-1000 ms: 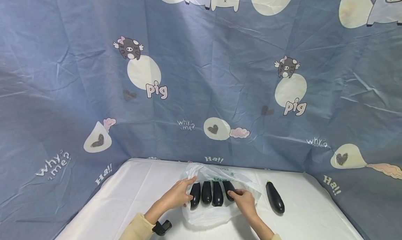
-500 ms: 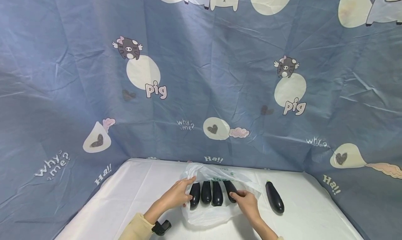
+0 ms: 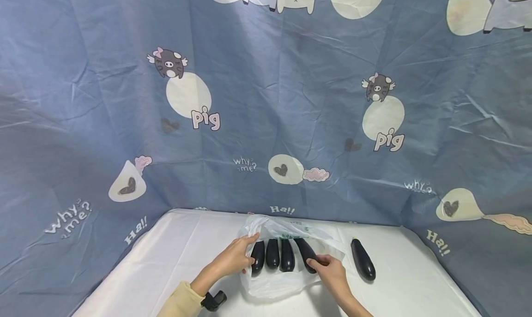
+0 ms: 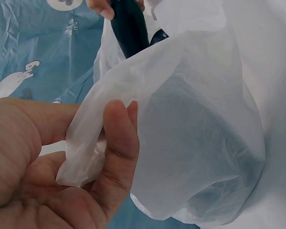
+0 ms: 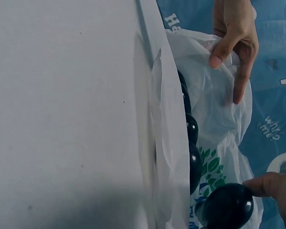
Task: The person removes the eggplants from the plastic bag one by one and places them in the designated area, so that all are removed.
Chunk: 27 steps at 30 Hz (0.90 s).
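Observation:
A white translucent plastic bag (image 3: 272,287) with green print lies on its side, its mouth toward me. My left hand (image 3: 237,258) pinches the left edge of that mouth, the film running between thumb and fingers in the left wrist view. Three dark eggplants (image 3: 272,254) lie side by side inside. My right hand (image 3: 333,274) grips the near end of another eggplant (image 3: 305,253) at the right of the mouth. This eggplant slants, its far end hidden under the bag's upper film. In the right wrist view, the held eggplant's rounded end (image 5: 227,206) shows by the thumb.
One more eggplant (image 3: 363,260) with a green tip lies on the white tablecloth (image 3: 399,289) right of the bag. A dark device (image 3: 214,301) sits at my left wrist. A blue printed curtain (image 3: 257,100) closes off the back and sides.
My right hand has moved a little toward me and to the right with the eggplant, so more of it shows at the bag's mouth. The left hand has stayed in place.

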Tool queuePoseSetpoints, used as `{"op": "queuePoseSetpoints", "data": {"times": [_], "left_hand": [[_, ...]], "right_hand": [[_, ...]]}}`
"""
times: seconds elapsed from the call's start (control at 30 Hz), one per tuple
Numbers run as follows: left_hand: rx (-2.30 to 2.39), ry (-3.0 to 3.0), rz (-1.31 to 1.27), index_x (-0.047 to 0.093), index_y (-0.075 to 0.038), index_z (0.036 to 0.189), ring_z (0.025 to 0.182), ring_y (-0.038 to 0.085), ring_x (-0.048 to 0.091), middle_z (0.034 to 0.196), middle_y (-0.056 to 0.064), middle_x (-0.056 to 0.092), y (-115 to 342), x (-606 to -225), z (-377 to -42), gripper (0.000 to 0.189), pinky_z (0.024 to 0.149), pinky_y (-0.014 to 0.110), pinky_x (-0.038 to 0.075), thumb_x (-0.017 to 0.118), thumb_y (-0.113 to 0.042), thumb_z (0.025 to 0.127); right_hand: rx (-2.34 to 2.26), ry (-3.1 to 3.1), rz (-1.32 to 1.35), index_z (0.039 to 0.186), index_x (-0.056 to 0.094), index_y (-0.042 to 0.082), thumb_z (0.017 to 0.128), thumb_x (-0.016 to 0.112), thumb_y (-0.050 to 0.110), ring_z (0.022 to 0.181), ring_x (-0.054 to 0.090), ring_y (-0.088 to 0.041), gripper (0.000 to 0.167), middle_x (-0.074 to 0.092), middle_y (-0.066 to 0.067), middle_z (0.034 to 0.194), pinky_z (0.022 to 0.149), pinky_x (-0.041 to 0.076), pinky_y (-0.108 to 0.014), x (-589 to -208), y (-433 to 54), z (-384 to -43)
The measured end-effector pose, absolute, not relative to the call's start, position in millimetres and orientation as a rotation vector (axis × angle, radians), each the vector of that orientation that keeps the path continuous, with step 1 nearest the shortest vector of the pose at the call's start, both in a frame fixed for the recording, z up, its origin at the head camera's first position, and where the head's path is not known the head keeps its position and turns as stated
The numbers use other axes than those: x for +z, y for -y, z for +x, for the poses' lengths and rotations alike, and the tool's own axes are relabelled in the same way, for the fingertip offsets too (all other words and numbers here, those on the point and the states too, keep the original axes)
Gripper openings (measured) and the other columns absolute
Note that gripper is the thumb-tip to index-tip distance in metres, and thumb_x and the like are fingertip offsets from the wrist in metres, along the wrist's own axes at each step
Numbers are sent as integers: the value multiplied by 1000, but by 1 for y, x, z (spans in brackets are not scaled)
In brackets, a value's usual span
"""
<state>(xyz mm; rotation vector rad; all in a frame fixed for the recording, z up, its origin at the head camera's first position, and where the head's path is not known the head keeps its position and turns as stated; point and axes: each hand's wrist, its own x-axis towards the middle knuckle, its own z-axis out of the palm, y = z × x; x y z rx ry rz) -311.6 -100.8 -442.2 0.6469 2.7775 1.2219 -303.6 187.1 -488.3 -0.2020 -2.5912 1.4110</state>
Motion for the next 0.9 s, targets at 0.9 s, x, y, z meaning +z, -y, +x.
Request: {"op": "queuePoseSetpoints", "data": {"times": [0.9], "left_hand": [[1213, -2760, 604, 35, -2, 148, 45, 17, 58, 148, 32, 33, 100, -440, -310, 72, 41, 27, 48, 65, 3, 84]], "right_hand": [[1444, 2627, -268, 104, 71, -1, 76, 77, 34, 78, 63, -13, 46, 70, -4, 87, 65, 52, -27, -473, -204, -268]]}}
